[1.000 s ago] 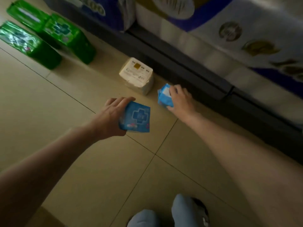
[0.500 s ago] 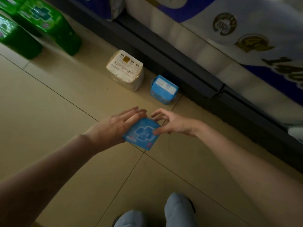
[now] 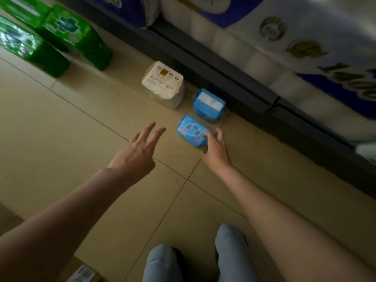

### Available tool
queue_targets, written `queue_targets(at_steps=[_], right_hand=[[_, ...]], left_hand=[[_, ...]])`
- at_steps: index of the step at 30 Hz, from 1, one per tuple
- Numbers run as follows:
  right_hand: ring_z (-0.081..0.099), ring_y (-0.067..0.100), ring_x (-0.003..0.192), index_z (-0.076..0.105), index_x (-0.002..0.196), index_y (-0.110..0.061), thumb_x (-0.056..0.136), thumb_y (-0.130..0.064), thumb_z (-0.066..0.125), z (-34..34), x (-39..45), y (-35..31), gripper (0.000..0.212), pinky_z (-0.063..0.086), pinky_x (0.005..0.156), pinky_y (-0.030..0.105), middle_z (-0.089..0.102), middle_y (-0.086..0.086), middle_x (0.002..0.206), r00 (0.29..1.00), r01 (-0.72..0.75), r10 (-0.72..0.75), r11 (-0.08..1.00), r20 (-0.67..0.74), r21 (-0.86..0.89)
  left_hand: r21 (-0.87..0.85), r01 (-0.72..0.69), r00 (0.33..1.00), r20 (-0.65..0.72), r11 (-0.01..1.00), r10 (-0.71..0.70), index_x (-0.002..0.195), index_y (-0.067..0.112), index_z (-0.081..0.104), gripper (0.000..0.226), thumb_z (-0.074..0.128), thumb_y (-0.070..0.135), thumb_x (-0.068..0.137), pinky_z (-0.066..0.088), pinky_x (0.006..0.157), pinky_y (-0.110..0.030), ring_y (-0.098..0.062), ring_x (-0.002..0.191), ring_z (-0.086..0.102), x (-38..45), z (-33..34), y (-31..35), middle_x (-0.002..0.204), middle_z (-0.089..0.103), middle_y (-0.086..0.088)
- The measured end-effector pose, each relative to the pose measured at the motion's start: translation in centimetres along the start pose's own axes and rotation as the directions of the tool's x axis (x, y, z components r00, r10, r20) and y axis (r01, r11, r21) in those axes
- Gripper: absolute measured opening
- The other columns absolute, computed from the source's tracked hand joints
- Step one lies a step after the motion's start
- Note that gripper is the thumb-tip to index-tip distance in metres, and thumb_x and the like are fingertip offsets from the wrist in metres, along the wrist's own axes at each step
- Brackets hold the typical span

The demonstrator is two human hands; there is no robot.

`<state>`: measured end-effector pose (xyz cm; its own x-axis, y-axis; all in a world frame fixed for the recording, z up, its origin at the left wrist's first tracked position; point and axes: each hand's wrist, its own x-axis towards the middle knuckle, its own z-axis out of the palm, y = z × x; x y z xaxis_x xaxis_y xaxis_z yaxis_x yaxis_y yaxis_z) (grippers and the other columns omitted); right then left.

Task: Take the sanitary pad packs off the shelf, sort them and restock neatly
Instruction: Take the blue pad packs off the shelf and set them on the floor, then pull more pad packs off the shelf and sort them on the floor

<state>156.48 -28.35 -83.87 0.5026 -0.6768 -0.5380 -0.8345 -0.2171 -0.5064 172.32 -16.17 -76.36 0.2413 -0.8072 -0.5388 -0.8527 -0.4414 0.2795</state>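
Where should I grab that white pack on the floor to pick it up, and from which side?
Come down from above on the white pack and put the fingers on its two long side faces. It stands upright with its labelled end up, a clear gap separates it from the blue pack, and the floor to its left is bare.
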Motion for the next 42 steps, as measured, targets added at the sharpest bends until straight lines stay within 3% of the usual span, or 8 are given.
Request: queue_targets(at_steps=[6,11,15,18,22,25,34,42], right_hand=[[0.041,0.026,0.127,0.054,0.12,-0.011,0.086,-0.013,0.06,-13.6,-8.0,-4.1,0.034,0.031,0.102,0.023,0.03,0.01,0.139,0.988,0.109,-0.095,0.988,0.122,-0.112],[0.048,0.016,0.116,0.055,0.118,-0.017,0.089,-0.019,0.057,-31.2,-17.6,-10.6,0.029,0.037,0.097,0.026,0.044,-0.001,0.125,0.969,0.223,-0.239,0.957,-0.068,-0.185],[0.051,0.005,0.1,0.059,0.109,-0.021,0.092,-0.021,0.056,-42.6,-25.6,-14.7,0.017,0.042,0.085,0.023,0.05,-0.011,0.106,0.926,0.278,-0.314,0.943,-0.209,-0.185],[0.044,0.005,0.106,0.061,0.103,-0.017,0.088,-0.018,0.06,-48.3,-29.8,-14.7,0.015,0.037,0.09,0.021,0.051,-0.006,0.111,0.805,0.3,-0.41,0.905,-0.429,-0.301],[0.031,0.027,0.121,0.058,0.115,-0.007,0.074,-0.006,0.073,-55.0,-33.4,-10.6,0.043,0.035,0.1,0.047,0.043,0.018,0.132,0.552,-0.055,-0.352,0.889,-0.756,-0.454],[0.027,0.034,0.123,0.049,0.124,-0.005,0.066,-0.002,0.077,-58.7,-36.1,-6.2,0.065,0.031,0.1,0.056,0.034,0.021,0.137,0.447,-0.221,-0.309,0.871,-0.84,-0.438],[0.025,0.048,0.134,0.015,0.15,-0.019,0.06,-0.022,0.087,-66.4,-35.1,2.7,0.116,0.023,0.106,0.064,0.018,0.021,0.153,0.558,-0.352,-0.341,0.728,-0.757,-0.588],[0.041,0.049,0.114,0.006,0.148,-0.033,0.061,-0.016,0.086,-68.9,-34.5,6.0,0.119,0.036,0.095,0.059,0.026,0.017,0.145,0.46,-0.399,-0.49,0.631,-0.74,-0.666]], left_hand=[[-0.003,-0.032,0.995,-0.098,0.999,0.032,0.149,0.017,0.007,0.081,0.056,0.011,0.085,0.033,0.107,-0.039,-0.03,0.135,0.033,-2.9,-10.6,6.8,0.156,0.006,-0.008],[-0.178,-0.201,0.939,-0.315,0.963,0.137,0.138,0.007,0.037,0.067,0.058,0.001,0.075,0.051,0.077,-0.044,-0.039,0.097,0.061,-7.4,-22.5,14.5,0.134,0.041,-0.013],[-0.174,-0.285,0.887,-0.42,0.943,0.19,0.14,0.009,0.034,0.059,0.055,0.009,0.085,0.047,0.071,-0.039,-0.032,0.09,0.063,-11.5,-29.7,20.8,0.13,0.042,-0.009],[-0.142,-0.369,0.833,-0.488,0.919,0.259,0.138,0.009,0.037,0.059,0.059,0.006,0.083,0.045,0.067,-0.035,-0.032,0.088,0.064,-13.3,-32.8,24.8,0.13,0.045,-0.009],[-0.088,-0.451,0.785,-0.513,0.888,0.348,0.131,0.007,0.043,0.053,0.057,0.007,0.08,0.051,0.058,-0.038,-0.029,0.081,0.066,-14.5,-34.6,28.9,0.118,0.051,-0.011],[-0.055,-0.496,0.757,-0.516,0.867,0.401,0.125,0.011,0.042,0.055,0.051,0.012,0.071,0.05,0.049,-0.032,-0.022,0.075,0.068,-15.4,-34.8,31.9,0.109,0.055,-0.01],[0.076,-0.547,0.666,-0.564,0.834,0.488,0.128,0.007,0.044,0.062,0.067,0.0,0.07,0.05,0.062,-0.033,-0.032,0.083,0.065,-15.5,-33.2,44.7,0.112,0.054,-0.013],[-0.015,-0.571,0.623,-0.659,0.821,0.422,0.136,0.008,0.035,0.055,0.057,0.008,0.086,0.036,0.069,-0.025,-0.026,0.1,0.056,-15.5,-33.0,52.0,0.125,0.042,-0.008]])
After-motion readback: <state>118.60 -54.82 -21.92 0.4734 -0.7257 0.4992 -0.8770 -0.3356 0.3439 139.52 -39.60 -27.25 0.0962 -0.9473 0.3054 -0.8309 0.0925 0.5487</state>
